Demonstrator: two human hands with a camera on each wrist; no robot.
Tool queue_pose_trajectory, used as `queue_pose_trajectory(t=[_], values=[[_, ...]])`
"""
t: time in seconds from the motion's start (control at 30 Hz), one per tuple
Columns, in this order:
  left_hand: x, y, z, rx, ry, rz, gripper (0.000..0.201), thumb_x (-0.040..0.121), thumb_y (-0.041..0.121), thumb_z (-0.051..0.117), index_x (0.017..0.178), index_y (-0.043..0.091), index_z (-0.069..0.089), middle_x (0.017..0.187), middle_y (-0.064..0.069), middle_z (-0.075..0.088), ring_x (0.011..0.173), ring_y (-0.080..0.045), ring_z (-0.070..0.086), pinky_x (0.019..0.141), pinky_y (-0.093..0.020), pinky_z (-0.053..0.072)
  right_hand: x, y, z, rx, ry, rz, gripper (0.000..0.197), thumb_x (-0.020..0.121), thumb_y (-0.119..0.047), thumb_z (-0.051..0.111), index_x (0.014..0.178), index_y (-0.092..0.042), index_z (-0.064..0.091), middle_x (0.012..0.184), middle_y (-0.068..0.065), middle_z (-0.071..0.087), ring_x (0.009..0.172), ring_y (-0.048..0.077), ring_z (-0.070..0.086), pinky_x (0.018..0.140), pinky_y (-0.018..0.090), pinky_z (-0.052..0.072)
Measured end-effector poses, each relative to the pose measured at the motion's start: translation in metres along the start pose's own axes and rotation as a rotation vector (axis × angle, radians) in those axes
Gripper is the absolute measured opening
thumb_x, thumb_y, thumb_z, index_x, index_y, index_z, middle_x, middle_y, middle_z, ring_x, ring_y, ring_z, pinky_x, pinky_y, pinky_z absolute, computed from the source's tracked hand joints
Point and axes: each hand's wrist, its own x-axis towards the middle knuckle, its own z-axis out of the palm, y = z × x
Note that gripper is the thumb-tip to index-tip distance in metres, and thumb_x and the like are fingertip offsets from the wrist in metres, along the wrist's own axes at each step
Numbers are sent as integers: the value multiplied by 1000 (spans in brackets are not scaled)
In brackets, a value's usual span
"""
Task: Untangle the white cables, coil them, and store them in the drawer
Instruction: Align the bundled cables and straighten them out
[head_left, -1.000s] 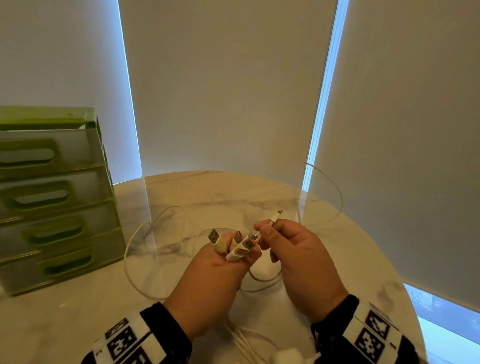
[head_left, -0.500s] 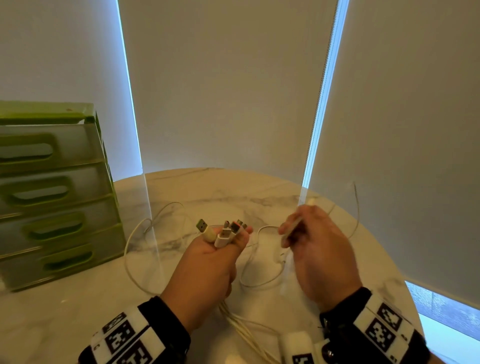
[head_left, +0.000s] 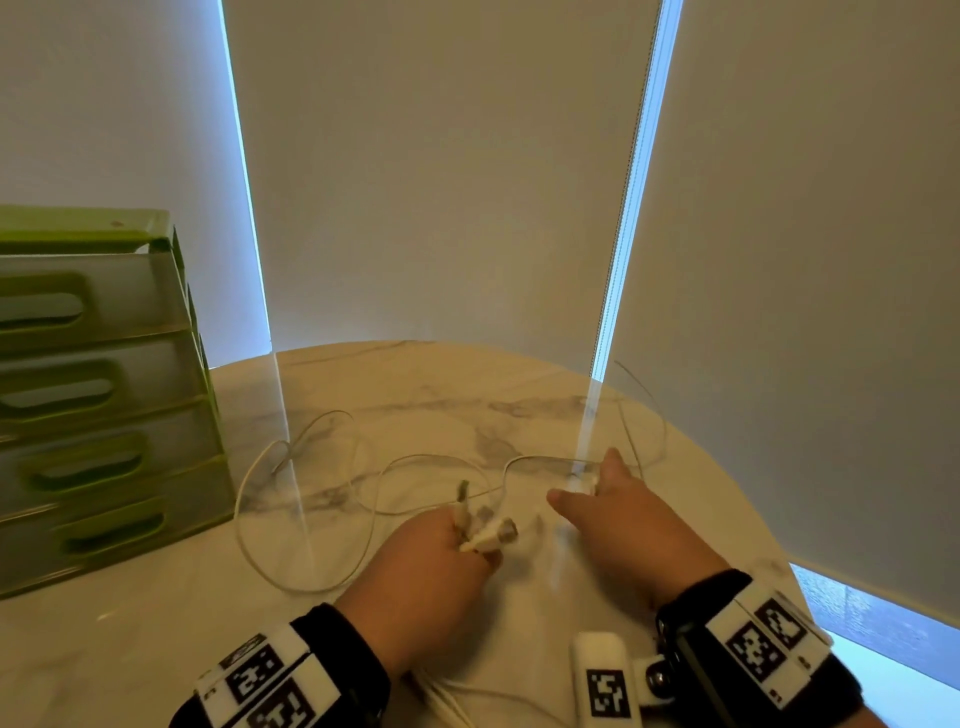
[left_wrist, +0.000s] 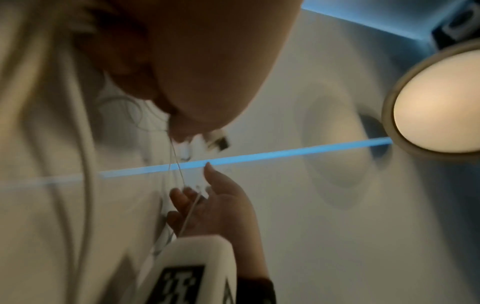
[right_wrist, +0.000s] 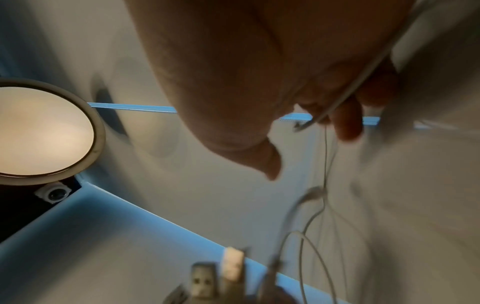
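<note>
Left hand (head_left: 431, 566) clenched round a bunch of white cable plugs (head_left: 485, 530), plug ends sticking out past the knuckles, pointing up and away from the wrist. Same plugs seen blurred at bottom of right wrist view (right_wrist: 218, 273), metal USB tips visible. Right hand (head_left: 618, 514) just right of left hand, apart from it, fingers spread forward low over the tabletop (head_left: 156, 639). Thin white cable (right_wrist: 363, 76) ran across right palm and under the curled fingers (right_wrist: 348, 121); loosely held there by the look of it, blur made grip hard to judge. Small white connector (head_left: 582, 484) sat between right thumb and forefinger in head view. White cables (head_left: 311, 499) lay in loose tangled loops ahead and left of left hand, on the marble tabletop; another loop beyond right hand near the far edge. More strands trailed back under left wrist toward the body. Green drawer unit (head_left: 104, 395) stood far left of left hand, four drawers, all closed, well apart from both hands. Tag-marked wristbands (head_left: 270, 680) on both wrists. Closed blinds (head_left: 441, 182) behind tabletop, bright gaps between them. Round ceiling lamp (left_wrist: 439, 100) seen in both wrist views.
</note>
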Motion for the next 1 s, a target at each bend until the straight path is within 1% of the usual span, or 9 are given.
queue_pose_trajectory(t=[0.07, 0.13, 0.2, 0.3, 0.53, 0.63, 0.77, 0.87, 1.0], values=[[-1, -2, -2, -265, 138, -23, 22, 91, 28, 63, 73, 19, 54, 51, 13, 48, 48, -8, 42, 51, -27, 37, -6, -5, -2, 112, 74, -11, 87, 97, -44, 55, 159, -22, -1, 164, 6, 10, 142, 27, 34, 110, 36, 31], [-3, 1, -3, -435, 197, -13, 22, 92, 28, 62, 75, 18, 52, 46, 12, 39, 43, -8, 33, 46, -28, 30, -9, -8, 0, 229, 221, -145, 62, 94, -42, 60, 146, -30, 30, 150, 3, 29, 122, 16, 47, 97, 29, 39], [-5, 4, -3, -489, 223, 27, 20, 93, 27, 64, 79, 17, 53, 46, 11, 37, 41, -6, 30, 47, -27, 28, -12, -11, 4, 315, 323, -305, 26, 89, -48, 63, 108, -30, 57, 114, -2, 59, 91, 6, 56, 77, 24, 43], [-8, 8, -1, -488, 195, 89, 19, 92, 25, 65, 76, 21, 57, 45, 13, 40, 41, -2, 33, 50, -27, 29, -17, -12, 17, 419, 92, -398, 46, 85, -66, 56, 82, -22, 72, 70, -6, 65, 65, 5, 58, 64, 26, 43], [-12, 17, -2, -754, 64, -47, 17, 96, 21, 60, 86, 8, 58, 50, 1, 32, 41, -11, 27, 40, -22, 22, -12, -15, 32, 784, 39, -452, 30, 101, -23, 51, 87, -19, 77, 88, 6, 77, 83, 18, 68, 83, 39, 54], [-9, 18, -10, -1000, 153, -123, 22, 99, 21, 55, 81, 10, 59, 51, 1, 28, 40, -10, 24, 38, -18, 20, -9, -14, 24, 1038, 66, -432, 29, 104, -18, 44, 97, -11, 71, 67, 8, 69, 73, 26, 69, 85, 40, 54], [-6, 18, -15, -1139, 158, -169, 31, 102, 29, 50, 76, 12, 52, 52, 2, 30, 39, -9, 24, 35, -18, 20, -9, -7, 21, 801, 67, -517, 33, 105, -16, 42, 104, -17, 75, 60, -2, 47, 55, 18, 42, 66, 40, 40], [-5, 17, -12, -1153, 128, -174, 33, 100, 33, 52, 86, 5, 61, 57, -2, 42, 42, -9, 29, 36, -19, 22, -14, -10, 29, 574, -36, -561, 30, 97, -14, 43, 106, -8, 71, 75, -13, 61, 63, 19, 45, 68, 41, 41], [-5, 17, -11, -1151, 138, -129, 34, 98, 34, 55, 93, 2, 65, 67, -6, 48, 46, -11, 33, 37, -21, 24, -22, -20, 33, 625, -202, -523, 31, 95, -2, 55, 105, -23, 76, 73, 4, 69, 61, 15, 56, 64, 28, 46]])
